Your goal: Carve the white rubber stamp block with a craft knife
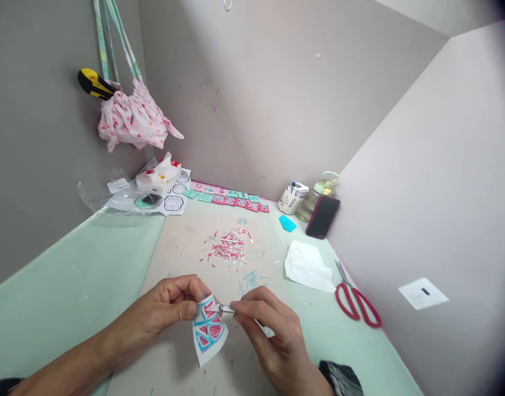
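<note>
My left hand (173,305) pinches the top left edge of a small white sheet (209,330) between thumb and fingers. Blue lines and red-pink patches cover the sheet, and its lower end hangs free above the board. My right hand (272,330) grips a craft knife (227,309) with a silver collar, held like a pen. Its blade tip rests on or just over a red patch near the sheet's top. Most of the knife's handle is hidden by my fingers. Beyond the hands, a pile of red and white scraps (229,246) lies on the beige board (173,236).
Character tiles (239,202) line the back. At right are a patterned can (292,199), a bottle (308,206), a phone (323,217), a blue piece (287,223), a crumpled tissue (308,267) and red-handled scissors (355,300). A tissue pack (159,176) sits back left, below a hanging pink bag (132,118).
</note>
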### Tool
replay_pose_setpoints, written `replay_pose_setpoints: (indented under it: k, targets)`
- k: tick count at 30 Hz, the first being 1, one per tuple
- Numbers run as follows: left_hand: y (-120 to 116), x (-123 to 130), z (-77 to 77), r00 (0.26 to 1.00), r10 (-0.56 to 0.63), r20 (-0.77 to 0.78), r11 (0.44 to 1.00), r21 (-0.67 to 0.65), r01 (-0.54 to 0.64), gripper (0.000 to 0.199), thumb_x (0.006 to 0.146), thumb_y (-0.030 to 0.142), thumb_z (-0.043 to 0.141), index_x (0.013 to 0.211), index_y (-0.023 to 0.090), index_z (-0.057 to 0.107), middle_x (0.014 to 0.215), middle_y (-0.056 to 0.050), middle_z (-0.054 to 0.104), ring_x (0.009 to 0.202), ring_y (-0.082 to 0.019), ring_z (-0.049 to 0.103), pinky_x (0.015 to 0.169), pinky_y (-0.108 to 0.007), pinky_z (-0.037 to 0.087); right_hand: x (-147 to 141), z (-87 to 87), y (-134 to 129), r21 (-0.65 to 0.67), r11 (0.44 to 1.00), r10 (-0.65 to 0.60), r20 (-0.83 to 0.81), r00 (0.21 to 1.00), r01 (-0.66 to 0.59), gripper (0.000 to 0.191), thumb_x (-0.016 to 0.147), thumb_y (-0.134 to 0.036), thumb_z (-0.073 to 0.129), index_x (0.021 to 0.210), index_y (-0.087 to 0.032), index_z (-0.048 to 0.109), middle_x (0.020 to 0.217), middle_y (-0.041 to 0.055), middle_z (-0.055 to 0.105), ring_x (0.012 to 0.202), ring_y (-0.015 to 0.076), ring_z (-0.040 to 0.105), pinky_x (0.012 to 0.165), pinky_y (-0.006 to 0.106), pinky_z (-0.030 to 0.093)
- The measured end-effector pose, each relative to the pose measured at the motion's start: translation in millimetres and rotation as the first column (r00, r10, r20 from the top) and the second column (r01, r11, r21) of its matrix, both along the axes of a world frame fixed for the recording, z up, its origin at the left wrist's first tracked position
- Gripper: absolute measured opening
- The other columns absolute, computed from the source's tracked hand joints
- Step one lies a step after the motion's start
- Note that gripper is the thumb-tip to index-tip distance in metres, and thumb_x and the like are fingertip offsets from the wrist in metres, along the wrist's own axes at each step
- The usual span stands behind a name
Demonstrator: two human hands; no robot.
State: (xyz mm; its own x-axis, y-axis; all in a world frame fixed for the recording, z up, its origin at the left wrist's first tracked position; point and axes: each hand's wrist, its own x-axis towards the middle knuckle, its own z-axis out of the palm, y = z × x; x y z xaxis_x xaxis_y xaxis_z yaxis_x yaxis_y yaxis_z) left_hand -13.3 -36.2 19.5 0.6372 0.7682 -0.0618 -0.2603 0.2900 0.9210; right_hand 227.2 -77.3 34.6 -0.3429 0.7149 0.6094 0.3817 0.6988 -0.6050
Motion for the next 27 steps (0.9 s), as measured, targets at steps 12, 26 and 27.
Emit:
replay_pose_setpoints:
  k: [12, 26, 27]
  targets:
    - [0.8, -4.0, -2.5, 0.993, -0.105, 0.049, 0.992, -0.069, 0.108, 0.033, 0.084, 0.048, 0.083, 0.085, 0.018, 0.070, 0.084, -0.001, 0.068, 0.079, -0.016, 0.057, 0.075, -0.027, 0.041, -0.1, 1.8, -0.4, -0.062, 0.995, 0.073, -0.055, 0.996, -0.077, 0.031, 0.097, -0.004, 0.061, 0.118, -0.025, 0.071, 0.089, 0.0032, 0.067, 0.075, 0.0144, 0.063, 0.064, 0.025, 0.051]
    - [0.0, -3.1, -0.1, 0.991, -0.127, 0.045, 0.989, -0.063, 0.130, 0.035, 0.081, 0.050, 0.085, 0.085, 0.017, 0.071, 0.085, -0.003, 0.071, 0.077, -0.017, 0.058, 0.073, -0.027, 0.041, -0.5, 2.7, -2.3, -0.057, 0.995, 0.076, -0.042, 0.996, -0.078, 0.027, 0.098, -0.007, 0.061, 0.116, -0.024, 0.072, 0.087, 0.0034, 0.067, 0.073, 0.0145, 0.063, 0.064, 0.025, 0.052]
    - [-0.2, -2.7, -0.6, 0.991, -0.127, 0.041, 0.989, -0.067, 0.130, 0.036, 0.081, 0.050, 0.085, 0.085, 0.017, 0.071, 0.084, -0.003, 0.071, 0.076, -0.017, 0.057, 0.073, -0.027, 0.040, -0.8, 2.7, -2.5, -0.060, 0.995, 0.080, -0.042, 0.996, -0.082, 0.028, 0.098, -0.007, 0.061, 0.116, -0.024, 0.072, 0.088, 0.0035, 0.067, 0.074, 0.0143, 0.063, 0.064, 0.025, 0.052]
